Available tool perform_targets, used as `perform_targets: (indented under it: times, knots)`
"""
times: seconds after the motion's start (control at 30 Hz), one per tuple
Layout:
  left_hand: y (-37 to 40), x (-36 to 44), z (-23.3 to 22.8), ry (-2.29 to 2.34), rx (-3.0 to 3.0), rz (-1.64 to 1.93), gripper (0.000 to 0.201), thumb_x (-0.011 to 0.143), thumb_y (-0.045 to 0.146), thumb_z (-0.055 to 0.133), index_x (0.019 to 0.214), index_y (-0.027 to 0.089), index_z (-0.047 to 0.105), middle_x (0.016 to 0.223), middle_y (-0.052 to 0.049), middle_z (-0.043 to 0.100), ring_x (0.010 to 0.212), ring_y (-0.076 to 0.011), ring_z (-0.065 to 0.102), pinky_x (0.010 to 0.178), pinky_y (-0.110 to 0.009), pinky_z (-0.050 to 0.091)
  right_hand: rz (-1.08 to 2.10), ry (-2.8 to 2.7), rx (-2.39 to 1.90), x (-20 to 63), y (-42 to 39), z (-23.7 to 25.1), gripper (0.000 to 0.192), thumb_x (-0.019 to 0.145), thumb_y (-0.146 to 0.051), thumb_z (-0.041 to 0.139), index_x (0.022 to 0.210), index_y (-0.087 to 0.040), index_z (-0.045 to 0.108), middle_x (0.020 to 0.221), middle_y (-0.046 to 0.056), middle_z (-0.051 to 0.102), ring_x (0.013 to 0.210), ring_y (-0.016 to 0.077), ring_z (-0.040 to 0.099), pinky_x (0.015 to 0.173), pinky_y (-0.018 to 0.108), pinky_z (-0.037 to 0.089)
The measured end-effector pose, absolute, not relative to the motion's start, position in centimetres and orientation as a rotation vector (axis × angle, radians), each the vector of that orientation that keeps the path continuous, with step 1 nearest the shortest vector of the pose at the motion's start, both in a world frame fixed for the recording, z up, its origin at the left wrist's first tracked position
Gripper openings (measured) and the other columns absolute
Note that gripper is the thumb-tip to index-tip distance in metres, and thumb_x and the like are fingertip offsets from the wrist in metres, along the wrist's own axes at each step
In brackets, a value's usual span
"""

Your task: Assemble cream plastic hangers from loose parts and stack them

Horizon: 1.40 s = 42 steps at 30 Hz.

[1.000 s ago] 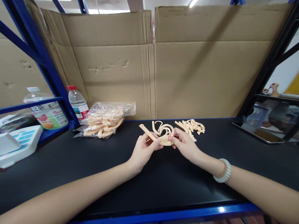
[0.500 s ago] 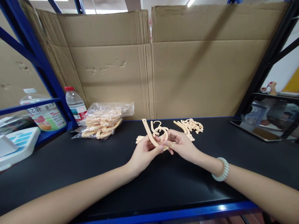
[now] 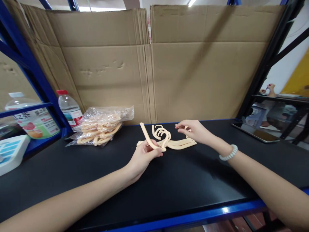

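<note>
My left hand [image 3: 142, 158] is closed on a cream plastic clothes-hanger piece [image 3: 147, 136], with its long curved arm slanting up to the left. A hook stands up from the piece's lower end. Behind it, several cream hangers [image 3: 182, 145] lie on the black tabletop, their curved hooks pointing away from me and partly covered by the held piece. My right hand [image 3: 193, 129] hovers over the far right end of these hangers, thumb and fingers apart with nothing visible between them. Small cream parts are mostly hidden behind it.
Clear plastic bags of cream hangers [image 3: 101, 129] are stacked on the left, beside a red-capped water bottle [image 3: 70, 109]. A dark tablet-like device [image 3: 256, 132] rests at the right. Cardboard [image 3: 212, 71] walls off the back; blue posts [image 3: 40, 64] stand at the left.
My right hand has let go of the hanger piece and moved right, over the small parts. My left hand keeps the piece. The camera view has shifted slightly right.
</note>
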<state>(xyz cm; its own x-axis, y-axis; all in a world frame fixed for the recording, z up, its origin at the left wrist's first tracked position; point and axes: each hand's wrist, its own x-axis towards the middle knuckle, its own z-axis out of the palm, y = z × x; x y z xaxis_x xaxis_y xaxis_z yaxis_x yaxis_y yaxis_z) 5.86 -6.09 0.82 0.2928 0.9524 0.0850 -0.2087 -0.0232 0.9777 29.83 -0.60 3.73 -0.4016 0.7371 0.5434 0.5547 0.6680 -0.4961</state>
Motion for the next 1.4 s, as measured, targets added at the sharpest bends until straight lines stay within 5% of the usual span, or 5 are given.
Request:
perform_targets:
  times: [0.13,1.27,1.4]
  knots:
    - [-6.0,5.8,0.8,0.816,1.212,1.102,0.029,0.068,0.018,0.077,0.084,0.016,0.053,0.079,0.002,0.061,0.073,-0.0078,0.057,0.073,-0.021,0.047,-0.131,-2.513,-1.166,32.9,1.2,3.8,0.019,0.081,-0.010,0.055,0.084,-0.018,0.072,0.084,0.008,0.066,0.090,0.0229,0.056,0.081,0.036,0.046]
    - [-6.2,5.9,1.1,0.832,1.198,1.137,0.032,0.065,0.021,0.080,0.085,0.016,0.055,0.079,0.001,0.064,0.069,-0.0096,0.060,0.071,-0.024,0.047,-0.066,-2.399,-1.353,31.7,3.5,0.8,0.017,0.079,-0.008,0.059,0.080,-0.017,0.072,0.089,0.008,0.072,0.090,0.0208,0.065,0.083,0.033,0.048]
    - [-6.1,5.9,1.0,0.809,1.193,1.146,0.032,0.065,0.021,0.080,0.085,0.015,0.055,0.078,0.001,0.064,0.068,-0.0094,0.060,0.070,-0.024,0.047,0.168,-2.058,-1.273,30.8,2.1,1.7,0.019,0.088,-0.018,0.048,0.091,-0.017,0.067,0.079,0.006,0.070,0.067,0.0152,0.065,0.068,0.030,0.052]
